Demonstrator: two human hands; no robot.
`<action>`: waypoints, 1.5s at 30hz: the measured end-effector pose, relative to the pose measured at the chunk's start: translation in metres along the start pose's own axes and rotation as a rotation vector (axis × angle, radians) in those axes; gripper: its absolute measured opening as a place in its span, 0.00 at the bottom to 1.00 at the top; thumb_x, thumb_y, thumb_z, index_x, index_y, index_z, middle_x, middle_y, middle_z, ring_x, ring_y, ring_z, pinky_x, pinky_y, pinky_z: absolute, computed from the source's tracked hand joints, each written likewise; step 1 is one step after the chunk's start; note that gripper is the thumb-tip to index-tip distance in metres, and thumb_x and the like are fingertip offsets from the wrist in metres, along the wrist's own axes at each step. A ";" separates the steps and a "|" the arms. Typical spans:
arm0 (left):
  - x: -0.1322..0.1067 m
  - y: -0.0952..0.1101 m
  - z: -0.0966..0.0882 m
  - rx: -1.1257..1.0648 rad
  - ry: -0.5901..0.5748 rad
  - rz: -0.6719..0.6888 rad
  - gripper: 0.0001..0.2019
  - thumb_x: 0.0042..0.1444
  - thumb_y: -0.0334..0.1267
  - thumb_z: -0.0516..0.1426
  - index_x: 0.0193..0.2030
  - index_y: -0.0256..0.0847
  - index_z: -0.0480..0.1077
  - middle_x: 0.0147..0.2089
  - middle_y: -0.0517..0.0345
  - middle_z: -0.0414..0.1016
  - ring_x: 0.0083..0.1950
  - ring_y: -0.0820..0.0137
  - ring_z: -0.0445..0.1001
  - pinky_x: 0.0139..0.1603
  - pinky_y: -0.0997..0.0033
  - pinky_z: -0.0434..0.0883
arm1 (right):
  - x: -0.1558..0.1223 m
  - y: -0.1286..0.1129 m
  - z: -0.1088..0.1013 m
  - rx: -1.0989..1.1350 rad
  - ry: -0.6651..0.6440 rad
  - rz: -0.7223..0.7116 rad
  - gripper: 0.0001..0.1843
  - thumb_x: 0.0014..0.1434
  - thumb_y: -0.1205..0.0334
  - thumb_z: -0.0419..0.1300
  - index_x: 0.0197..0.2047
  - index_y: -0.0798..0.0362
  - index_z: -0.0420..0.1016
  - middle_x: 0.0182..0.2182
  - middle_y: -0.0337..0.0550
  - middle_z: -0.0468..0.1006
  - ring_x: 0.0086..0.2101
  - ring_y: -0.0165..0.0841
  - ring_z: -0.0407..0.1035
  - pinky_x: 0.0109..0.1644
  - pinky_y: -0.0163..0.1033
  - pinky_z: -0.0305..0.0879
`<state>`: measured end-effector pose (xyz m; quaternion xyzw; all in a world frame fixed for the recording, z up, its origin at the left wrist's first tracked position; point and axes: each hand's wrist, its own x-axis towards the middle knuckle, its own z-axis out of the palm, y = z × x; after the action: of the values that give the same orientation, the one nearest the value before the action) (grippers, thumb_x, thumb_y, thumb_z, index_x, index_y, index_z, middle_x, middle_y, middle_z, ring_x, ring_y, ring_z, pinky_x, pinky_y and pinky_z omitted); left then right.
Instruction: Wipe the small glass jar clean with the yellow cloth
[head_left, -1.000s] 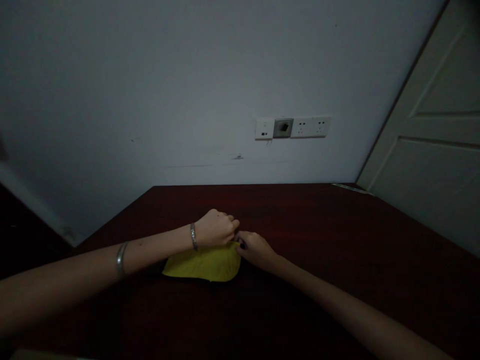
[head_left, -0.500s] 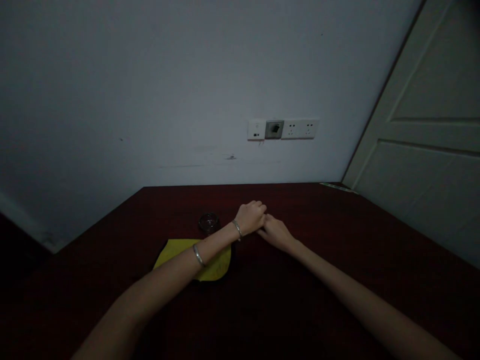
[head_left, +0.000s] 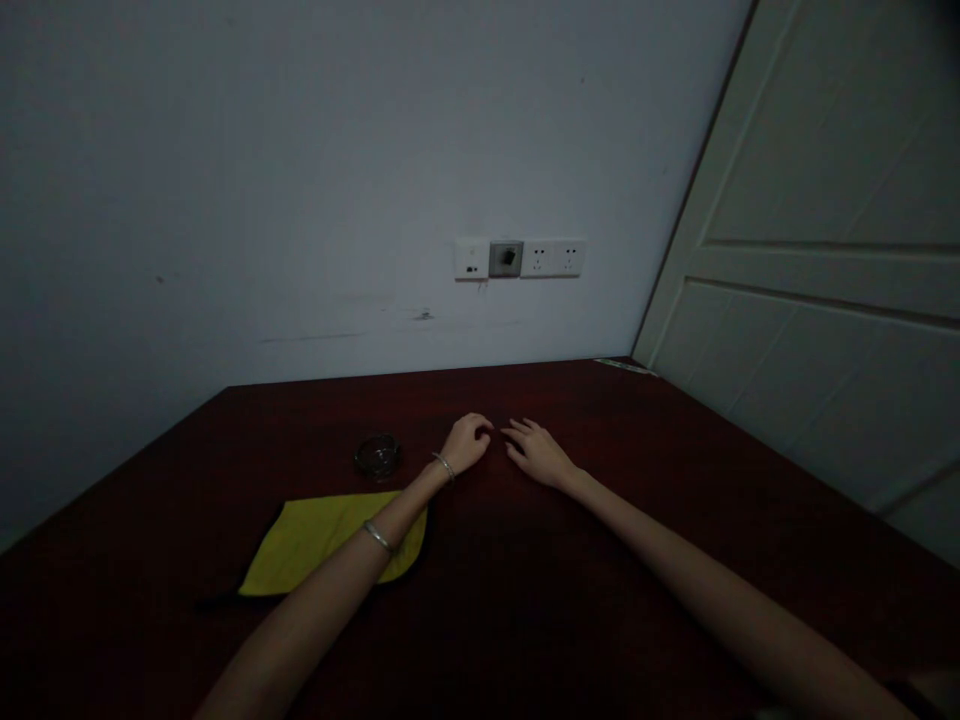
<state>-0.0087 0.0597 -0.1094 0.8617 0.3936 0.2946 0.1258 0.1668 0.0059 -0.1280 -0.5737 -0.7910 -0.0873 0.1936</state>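
In the head view, the person's two bare hands reach out over a dark red table (head_left: 525,600), their fingertips near each other with a narrow gap between. The left hand (head_left: 466,442) is released, its fingers loosely bent and the thumb standing apart from them, so that the tabletop shows through the curve. The right hand (head_left: 538,455) is released as well, palm down, its fingers parted and lightly stretched toward the left one. Whether the fingertips touch the wood cannot be told in this dim light.

The yellow cloth (head_left: 311,540) lies spread on the table to the left, dark along its border, and the left forearm crosses over its right part; whether skin and fabric touch is unclear. Just beyond the cloth's far edge, to the left of the left hand, sits a round clear glass dish (head_left: 378,457). A silvery bracelet (head_left: 444,466) circles the left wrist, and a plain bangle (head_left: 377,535) sits higher on the same forearm.

Behind the table rises a pale, scuffed wall (head_left: 300,180) bearing a row of socket plates (head_left: 553,258). A panelled door (head_left: 825,180) stands at the right, near a thin patterned strip (head_left: 626,367) at the table's far right corner
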 end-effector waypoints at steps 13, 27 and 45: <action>-0.004 -0.010 0.006 -0.069 -0.001 -0.100 0.12 0.51 0.25 0.54 0.37 0.39 0.77 0.47 0.49 0.78 0.56 0.61 0.72 0.62 0.58 0.64 | -0.001 0.005 0.003 0.097 -0.031 0.023 0.19 0.63 0.57 0.57 0.56 0.53 0.67 0.56 0.49 0.67 0.52 0.41 0.66 0.54 0.55 0.64; -0.004 -0.009 0.001 -0.128 -0.030 -0.204 0.09 0.61 0.36 0.56 0.46 0.37 0.71 0.52 0.49 0.72 0.52 0.64 0.72 0.54 0.56 0.70 | 0.000 0.012 0.011 0.131 -0.025 0.006 0.19 0.63 0.57 0.57 0.56 0.52 0.67 0.58 0.49 0.66 0.54 0.42 0.64 0.57 0.56 0.62; -0.007 -0.003 -0.002 -0.148 0.019 -0.181 0.13 0.50 0.23 0.53 0.35 0.38 0.77 0.44 0.53 0.80 0.50 0.65 0.76 0.59 0.63 0.67 | -0.001 0.011 0.012 0.153 0.003 -0.002 0.19 0.63 0.57 0.57 0.56 0.53 0.67 0.57 0.49 0.66 0.55 0.43 0.64 0.57 0.57 0.61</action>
<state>-0.0153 0.0566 -0.1121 0.8081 0.4483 0.3181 0.2115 0.1748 0.0126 -0.1407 -0.5562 -0.7958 -0.0275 0.2380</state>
